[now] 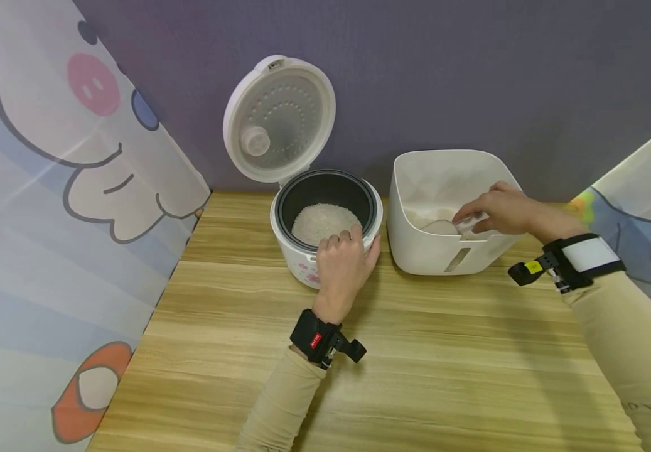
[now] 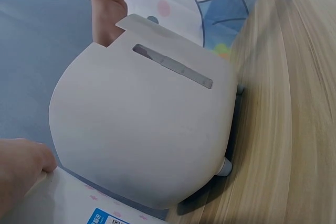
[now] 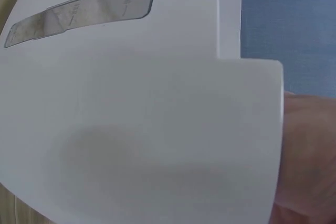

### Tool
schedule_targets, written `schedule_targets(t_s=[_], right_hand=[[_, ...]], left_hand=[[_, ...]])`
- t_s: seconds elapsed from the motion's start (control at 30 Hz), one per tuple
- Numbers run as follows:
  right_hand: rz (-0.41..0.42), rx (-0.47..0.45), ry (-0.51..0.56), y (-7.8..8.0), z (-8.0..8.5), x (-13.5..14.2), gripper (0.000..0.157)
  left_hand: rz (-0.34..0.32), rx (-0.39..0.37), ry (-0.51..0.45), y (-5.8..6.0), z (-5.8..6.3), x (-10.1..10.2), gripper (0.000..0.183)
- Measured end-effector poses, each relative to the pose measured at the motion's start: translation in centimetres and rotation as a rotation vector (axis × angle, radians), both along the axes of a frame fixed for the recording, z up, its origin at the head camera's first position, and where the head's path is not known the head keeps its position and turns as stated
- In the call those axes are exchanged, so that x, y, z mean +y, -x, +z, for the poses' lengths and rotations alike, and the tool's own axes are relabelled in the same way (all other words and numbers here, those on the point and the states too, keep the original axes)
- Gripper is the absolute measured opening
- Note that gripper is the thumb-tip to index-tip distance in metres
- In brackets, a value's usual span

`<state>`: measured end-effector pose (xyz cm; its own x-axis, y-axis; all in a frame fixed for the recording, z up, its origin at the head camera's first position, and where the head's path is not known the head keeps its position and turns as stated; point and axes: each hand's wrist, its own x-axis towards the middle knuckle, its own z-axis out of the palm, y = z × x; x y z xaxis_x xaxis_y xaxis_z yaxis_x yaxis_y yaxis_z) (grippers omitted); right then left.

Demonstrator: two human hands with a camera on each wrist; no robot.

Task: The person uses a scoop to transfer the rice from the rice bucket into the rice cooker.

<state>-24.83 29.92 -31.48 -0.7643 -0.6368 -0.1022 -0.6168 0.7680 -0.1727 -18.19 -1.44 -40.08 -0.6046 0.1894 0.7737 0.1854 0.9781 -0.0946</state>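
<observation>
A white rice cooker (image 1: 293, 250) with pink flowers stands near the wall, its lid (image 1: 297, 125) raised. White rice (image 1: 322, 221) lies in its dark inner pot (image 1: 361, 194). My left hand (image 1: 341, 260) grips the cooker's front right rim, fingers curled over the edge. To the right is a white rice bin (image 1: 418, 251), with rice at its bottom. Inside it, my right hand (image 1: 500, 210) holds a pale, see-through scoop (image 1: 441, 227) by its handle. In the right wrist view the bin wall (image 3: 131, 129) hides the scoop and most of the hand.
Both containers stand on a wooden table (image 1: 415, 370) against a grey-purple wall (image 1: 444, 75). Cartoon-printed cloth (image 1: 48, 251) hangs at the left, and more shows at the right. A narrow clear window (image 1: 457, 260) runs down the bin's front.
</observation>
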Motion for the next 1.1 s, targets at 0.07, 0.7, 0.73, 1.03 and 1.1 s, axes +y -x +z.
schedule_targets(t_s=[0.07, 0.7, 0.73, 1.03, 1.1], right_hand=[[0.0, -0.01, 0.01, 0.0, 0.0, 0.1, 0.04], [-0.003, -0.008, 0.065, -0.2, 0.6, 0.9, 0.036], [0.003, 0.013, 0.065, -0.3, 0.7, 0.9, 0.035], [-0.012, 0.066, 0.05, -0.6, 1.3, 1.2, 0.037], [-0.013, 0.073, 0.058, -0.8, 1.5, 1.3, 0.037]], left_hand=[[-0.001, -0.004, -0.002, 0.0, 0.0, 0.0, 0.043], [0.011, 0.012, 0.018, 0.1, 0.1, 0.3, 0.044], [0.012, 0.011, 0.018, 0.1, 0.1, 0.3, 0.044], [0.015, -0.002, 0.017, 0.0, 0.1, 0.0, 0.044], [0.012, -0.003, 0.013, -0.1, 0.1, 0.0, 0.044]])
